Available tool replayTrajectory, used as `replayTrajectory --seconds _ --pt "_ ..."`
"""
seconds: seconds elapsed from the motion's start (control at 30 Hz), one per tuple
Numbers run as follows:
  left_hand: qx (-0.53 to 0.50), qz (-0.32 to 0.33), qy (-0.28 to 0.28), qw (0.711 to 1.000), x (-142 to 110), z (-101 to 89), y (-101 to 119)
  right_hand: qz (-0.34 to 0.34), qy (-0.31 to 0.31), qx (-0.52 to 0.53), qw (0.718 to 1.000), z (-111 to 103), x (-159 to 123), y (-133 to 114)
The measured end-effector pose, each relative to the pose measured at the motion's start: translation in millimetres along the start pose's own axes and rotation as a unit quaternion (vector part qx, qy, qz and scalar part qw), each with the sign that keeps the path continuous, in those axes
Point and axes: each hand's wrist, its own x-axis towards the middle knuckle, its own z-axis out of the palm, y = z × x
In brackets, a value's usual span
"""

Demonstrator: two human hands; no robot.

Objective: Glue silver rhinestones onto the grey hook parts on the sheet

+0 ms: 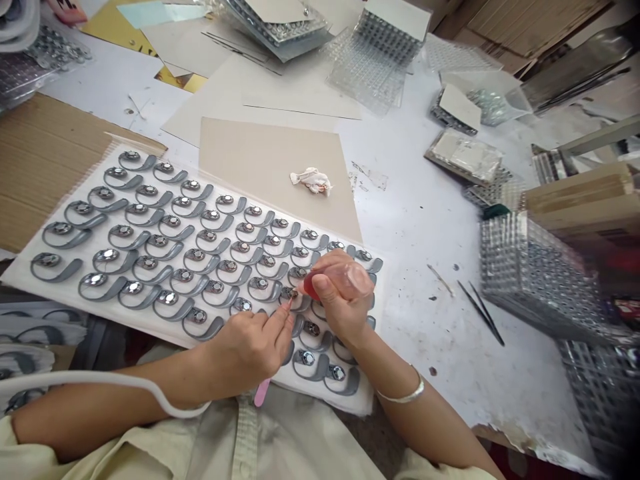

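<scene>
A white padded sheet (165, 327) lies at a slant in front of me, bearing rows of grey curled bands (207, 330), each with a round, dark silver ornament that has a stone or setting at its centre. My left hand (253, 343) is closed on a slim pink tool (261, 392), possibly tweezers; its narrow tip points at an ornament (289, 293) near the sheet's right part. Over that same spot, my right hand (345, 303) grips a small clear squeeze bottle (355, 279) with red at its lower end. The bottle's tip is partly hidden by fingers.
Beige card (270, 150) with a crumpled white scrap (313, 181) lies beyond the sheet. Dark tweezers (483, 313) and a thin stick (440, 280) rest on the white table (415, 373). Stacked packs of stones (530, 280) line the right. A white cable (100, 379) crosses my left arm.
</scene>
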Motion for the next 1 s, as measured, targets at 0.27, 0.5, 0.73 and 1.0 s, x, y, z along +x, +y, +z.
replayTrajectory --seconds 0.27,0.5,0.73,1.0 --pt "0.004 -0.001 0.004 1.000 0.8 -2.9 1.1 -0.053 0.103 -0.122 0.986 -35.8 18.3 -2.3" --pt "-0.016 -0.001 0.006 1.000 0.7 -3.4 -1.8 0.096 -0.006 -0.605 0.791 -84.5 26.2 11.1" --pt "-0.045 -0.019 0.010 0.999 3.0 -6.5 -7.0 0.185 -0.096 -0.653 0.728 -108.6 21.5 30.0" --pt "-0.094 -0.024 0.053 0.994 -0.9 -9.5 -10.9 0.115 0.009 -0.501 0.858 -126.3 -4.4 -2.5"
